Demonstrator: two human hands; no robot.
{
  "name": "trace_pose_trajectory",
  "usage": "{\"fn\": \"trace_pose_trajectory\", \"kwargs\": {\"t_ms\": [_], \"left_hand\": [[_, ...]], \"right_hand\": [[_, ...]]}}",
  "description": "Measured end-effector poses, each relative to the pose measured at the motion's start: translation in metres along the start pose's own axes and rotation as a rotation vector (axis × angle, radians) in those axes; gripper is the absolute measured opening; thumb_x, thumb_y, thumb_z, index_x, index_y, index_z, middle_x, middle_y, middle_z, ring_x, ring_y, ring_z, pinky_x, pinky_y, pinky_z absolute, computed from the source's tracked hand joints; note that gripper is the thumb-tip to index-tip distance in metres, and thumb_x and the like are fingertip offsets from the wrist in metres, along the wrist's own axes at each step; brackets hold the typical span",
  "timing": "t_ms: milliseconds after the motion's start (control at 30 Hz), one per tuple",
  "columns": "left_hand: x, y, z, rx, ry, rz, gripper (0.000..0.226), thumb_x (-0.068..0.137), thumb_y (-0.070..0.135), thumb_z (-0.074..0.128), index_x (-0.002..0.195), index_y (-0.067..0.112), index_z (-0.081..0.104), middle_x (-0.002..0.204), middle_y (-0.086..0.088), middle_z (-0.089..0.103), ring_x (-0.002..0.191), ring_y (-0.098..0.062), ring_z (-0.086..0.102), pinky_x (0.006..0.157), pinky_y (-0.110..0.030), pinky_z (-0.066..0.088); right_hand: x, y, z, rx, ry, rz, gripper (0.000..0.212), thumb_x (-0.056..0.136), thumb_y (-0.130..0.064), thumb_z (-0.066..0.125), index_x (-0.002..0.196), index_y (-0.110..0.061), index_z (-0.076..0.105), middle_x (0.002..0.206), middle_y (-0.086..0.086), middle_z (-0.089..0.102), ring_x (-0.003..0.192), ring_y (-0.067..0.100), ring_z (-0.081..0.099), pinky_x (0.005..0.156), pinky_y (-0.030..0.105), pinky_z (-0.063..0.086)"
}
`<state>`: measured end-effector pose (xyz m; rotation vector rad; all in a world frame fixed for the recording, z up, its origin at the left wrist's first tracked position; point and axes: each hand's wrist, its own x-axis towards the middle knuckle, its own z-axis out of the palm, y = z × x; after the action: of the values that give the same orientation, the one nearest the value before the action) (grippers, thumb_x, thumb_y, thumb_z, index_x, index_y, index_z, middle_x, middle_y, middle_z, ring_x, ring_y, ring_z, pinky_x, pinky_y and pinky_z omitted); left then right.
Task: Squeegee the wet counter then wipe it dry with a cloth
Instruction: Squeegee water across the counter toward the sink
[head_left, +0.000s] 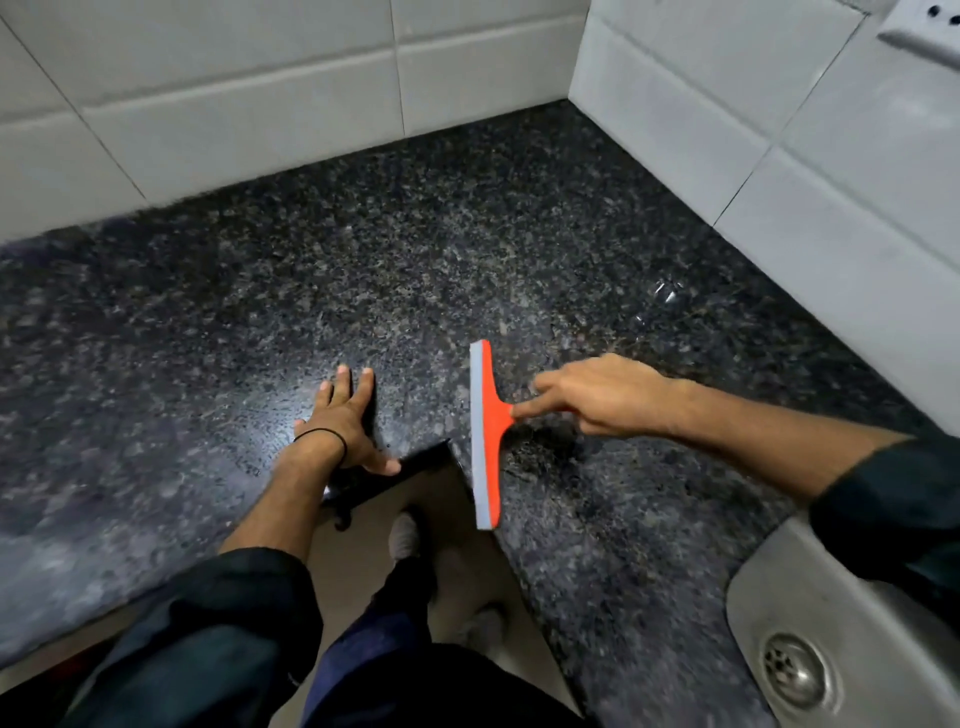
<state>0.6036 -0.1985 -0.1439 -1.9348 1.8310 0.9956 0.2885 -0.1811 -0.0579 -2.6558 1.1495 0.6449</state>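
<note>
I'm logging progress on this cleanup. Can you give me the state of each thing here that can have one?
squeegee: held by its handle, blade reaching past the counter's inner corner edge
right hand: gripping the squeegee handle
left hand: empty, flat on the counter
counter: wet sheen near the left hand, droplets at far right
sink: no standing water visible

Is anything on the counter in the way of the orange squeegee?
Nothing loose lies on the counter. The right hand holds the squeegee at the inner corner edge. Only the left hand rests flat on the counter just left of the blade. No cloth is in view.
</note>
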Motion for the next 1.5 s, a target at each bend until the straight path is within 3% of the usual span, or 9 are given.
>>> {"fn": "trace_pose_trajectory", "kwargs": {"t_ms": [200, 433, 567, 733, 867, 1033, 1167, 1333, 1500], "left_hand": [[0.003, 0.004, 0.002, -0.005, 0.054, -0.048, 0.141, 0.057, 0.041, 0.092, 0.155, 0.031, -0.010, 0.162, 0.001, -0.021, 0.151, -0.025, -0.013, 0.119, -0.058, 0.013], [-0.001, 0.057, 0.013, -0.030, 0.167, 0.179, 0.123, 0.068, 0.060, 0.078, 0.156, 0.030, -0.002, 0.165, 0.001, -0.011, 0.152, -0.024, -0.005, 0.117, -0.059, 0.010], [0.003, 0.087, 0.016, 0.013, 0.141, 0.255, 0.121, 0.070, 0.066, 0.073, 0.156, 0.030, -0.005, 0.164, 0.002, -0.016, 0.151, -0.023, -0.009, 0.119, -0.058, 0.008], [0.016, 0.120, 0.015, 0.095, 0.094, 0.237, 0.133, 0.065, 0.070, 0.074, 0.155, 0.027, -0.014, 0.161, 0.000, -0.026, 0.150, -0.025, -0.016, 0.120, -0.058, 0.006], [0.025, 0.137, 0.011, 0.148, 0.021, 0.172, 0.143, 0.062, 0.067, 0.078, 0.152, 0.023, -0.023, 0.158, -0.001, -0.033, 0.149, -0.026, -0.022, 0.118, -0.060, 0.008], [0.033, 0.138, 0.011, 0.140, 0.008, 0.167, 0.148, 0.058, 0.068, 0.079, 0.150, 0.023, -0.027, 0.157, 0.001, -0.035, 0.148, -0.024, -0.023, 0.118, -0.060, 0.008], [0.036, 0.134, 0.012, 0.053, 0.040, 0.179, 0.154, 0.052, 0.065, 0.083, 0.151, 0.020, -0.026, 0.159, 0.005, -0.031, 0.149, -0.020, -0.020, 0.118, -0.058, 0.004], [0.040, 0.126, 0.016, -0.079, 0.115, 0.209, 0.157, 0.048, 0.061, 0.088, 0.152, 0.019, -0.022, 0.161, 0.005, -0.025, 0.150, -0.017, -0.017, 0.119, -0.058, -0.002], [0.040, 0.130, 0.009, 0.020, 0.059, 0.165, 0.158, 0.049, 0.063, 0.086, 0.152, 0.017, -0.024, 0.159, 0.003, -0.030, 0.149, -0.018, -0.020, 0.119, -0.058, 0.000]], "right_hand": [[-0.078, 0.039, -0.003, -0.122, -0.169, 0.081, 0.072, 0.087, -0.021, 0.054, 0.145, -0.055, 0.029, 0.123, -0.013, 0.048, 0.117, 0.014, 0.052, 0.081, 0.036, 0.049], [-0.119, 0.065, -0.016, -0.254, -0.330, 0.107, 0.070, 0.090, -0.015, 0.041, 0.143, -0.058, 0.028, 0.130, -0.015, 0.044, 0.124, 0.011, 0.048, 0.085, 0.032, 0.048], [-0.120, 0.082, -0.028, -0.172, -0.246, 0.176, 0.068, 0.082, -0.024, 0.047, 0.141, -0.056, 0.037, 0.123, -0.013, 0.051, 0.119, 0.013, 0.053, 0.080, 0.030, 0.048], [-0.083, 0.098, -0.042, -0.052, -0.050, 0.298, 0.075, 0.077, -0.011, 0.050, 0.139, -0.053, 0.043, 0.109, -0.009, 0.055, 0.110, 0.016, 0.056, 0.074, 0.035, 0.050], [-0.024, 0.113, -0.047, 0.036, 0.111, 0.402, 0.070, 0.081, -0.007, 0.048, 0.135, -0.052, 0.048, 0.108, -0.007, 0.058, 0.109, 0.020, 0.059, 0.067, 0.031, 0.041], [0.047, 0.123, -0.065, 0.137, 0.224, 0.451, 0.068, 0.082, -0.007, 0.047, 0.134, -0.049, 0.051, 0.118, 0.000, 0.061, 0.114, 0.026, 0.058, 0.080, 0.038, 0.047], [0.080, 0.120, -0.070, 0.181, 0.217, 0.481, 0.059, 0.084, -0.008, 0.046, 0.130, -0.043, 0.058, 0.120, 0.004, 0.064, 0.110, 0.030, 0.061, 0.084, 0.040, 0.050], [0.079, 0.120, -0.050, 0.162, 0.129, 0.474, 0.058, 0.082, -0.013, 0.047, 0.128, -0.047, 0.058, 0.118, 0.001, 0.068, 0.104, 0.029, 0.066, 0.082, 0.038, 0.052], [0.028, 0.109, -0.033, 0.117, 0.018, 0.424, 0.062, 0.086, -0.009, 0.049, 0.133, -0.048, 0.052, 0.120, -0.005, 0.064, 0.107, 0.024, 0.064, 0.079, 0.035, 0.050]]}}
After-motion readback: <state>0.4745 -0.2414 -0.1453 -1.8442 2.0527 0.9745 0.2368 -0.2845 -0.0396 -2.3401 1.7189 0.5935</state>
